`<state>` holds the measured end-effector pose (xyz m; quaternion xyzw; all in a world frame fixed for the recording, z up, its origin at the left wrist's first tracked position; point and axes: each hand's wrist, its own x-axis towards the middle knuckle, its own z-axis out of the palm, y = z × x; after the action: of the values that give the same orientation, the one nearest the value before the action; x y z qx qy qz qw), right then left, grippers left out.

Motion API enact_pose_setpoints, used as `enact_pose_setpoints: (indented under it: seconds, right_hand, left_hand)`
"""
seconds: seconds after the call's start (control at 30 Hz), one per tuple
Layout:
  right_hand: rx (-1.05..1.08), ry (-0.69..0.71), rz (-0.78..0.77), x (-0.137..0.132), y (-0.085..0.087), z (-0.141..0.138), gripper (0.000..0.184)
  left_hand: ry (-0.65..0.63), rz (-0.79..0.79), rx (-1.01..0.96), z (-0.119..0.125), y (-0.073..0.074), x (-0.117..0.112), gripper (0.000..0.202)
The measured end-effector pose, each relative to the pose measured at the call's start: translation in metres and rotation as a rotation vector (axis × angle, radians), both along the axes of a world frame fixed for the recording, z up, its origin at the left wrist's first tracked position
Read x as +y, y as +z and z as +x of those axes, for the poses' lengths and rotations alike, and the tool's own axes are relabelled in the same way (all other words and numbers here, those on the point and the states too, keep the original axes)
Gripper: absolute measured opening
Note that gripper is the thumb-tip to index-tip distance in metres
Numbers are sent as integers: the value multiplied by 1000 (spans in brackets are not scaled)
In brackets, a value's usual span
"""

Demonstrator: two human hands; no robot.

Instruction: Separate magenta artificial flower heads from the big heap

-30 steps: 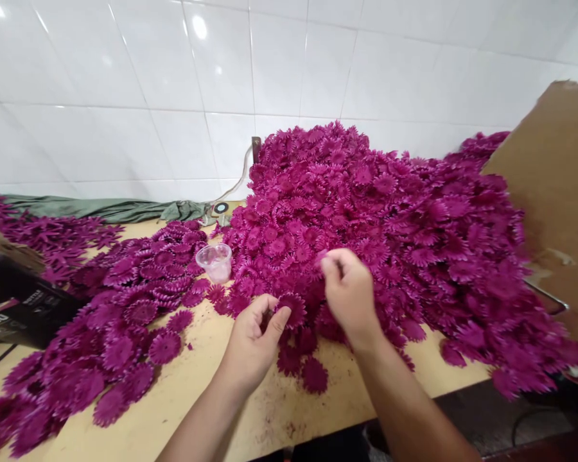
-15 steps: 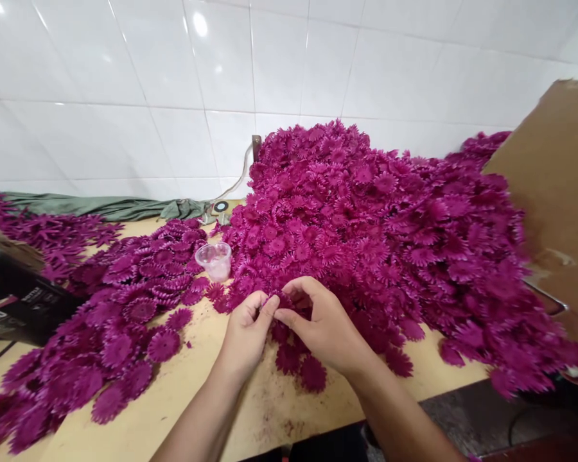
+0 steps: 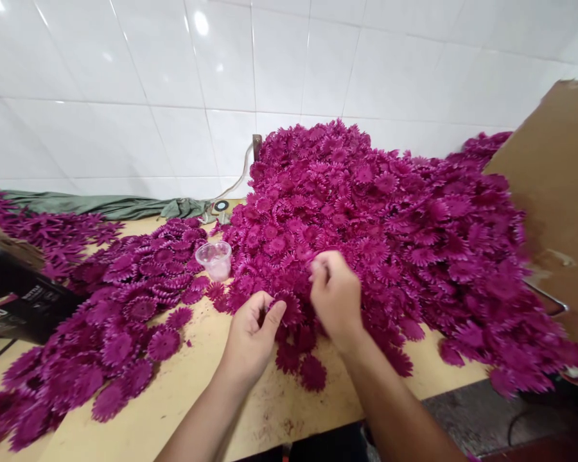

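Thumb and forefinger of my left hand [image 3: 254, 330] are pinched on a magenta flower head [image 3: 289, 309], whose toothed petals spread out to the right of the thumb. My right hand [image 3: 336, 298] is slightly blurred, up against the front of a big heap of magenta flower heads [image 3: 390, 212]. Its fingers are curled together, with a bit of magenta at their tips; what they hold I cannot make out. Between my forearms, a few loose flower heads [image 3: 313, 373] lie on the table [image 3: 270, 417].
Left of the heap stands a clear plastic cup [image 3: 215, 262] with whitish contents. More flower heads [image 3: 125, 321] spread across the left side, by a black box [image 3: 24, 295]. A cardboard sheet [image 3: 553, 212] leans at right. Green cloth [image 3: 91, 205] lies along the tiled wall [image 3: 125, 128].
My hands have come apart. The right one moved up and right to the heap, while the left stayed nearly in place; the flower head beside its thumb now shows more.
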<state>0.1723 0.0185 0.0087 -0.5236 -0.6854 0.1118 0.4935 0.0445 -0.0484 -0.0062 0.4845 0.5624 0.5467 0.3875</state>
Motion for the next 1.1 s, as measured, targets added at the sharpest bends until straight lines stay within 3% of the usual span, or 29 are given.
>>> enact_pose_setpoints:
  seconds: [0.1,0.17,0.23,0.37,0.43,0.53,0.7,0.8,0.87,1.0,1.1]
  right_hand:
    - [64,-110,89,17,10,16,14]
    - [-15,-33,170,13,15,17,20]
    - [-94,131,160,-3,16,11,20]
    - [-15,512,-225,-33,8,-9,9]
    - [102,584,-361,-37,2,-15,7]
    - [223,525,-354,-34,-5,-17,2]
    - [199,232,-199,-13,-5,-9,7]
    - [239,12,-79,7,1,5,8]
    - [174,-29,28,13,6,12,13]
    - [-53,176,101,-8,10,8,22]
    - [-27,453,-114,-31,7,-5,13]
  left_hand:
    - [43,14,-2,-5,-1,0,41]
    - [72,3,-37,-6,-3,2,47]
    - [85,-19,-73,-6,-5,6,49]
    - [64,-62,-119,-3,-5,8,51]
    - [63,-51,-119,-2,-5,7,51]
    - [14,-29,-50,0,-4,6,45]
    - [-67,14,30,2,-5,3,25]
    - [-36,31,40,-2,-5,1,28]
    - [-5,33,21,-5,-5,1,35]
    - [44,12,-41,-9,-7,4,44]
    - [55,-10,-86,-7,-8,6,47]
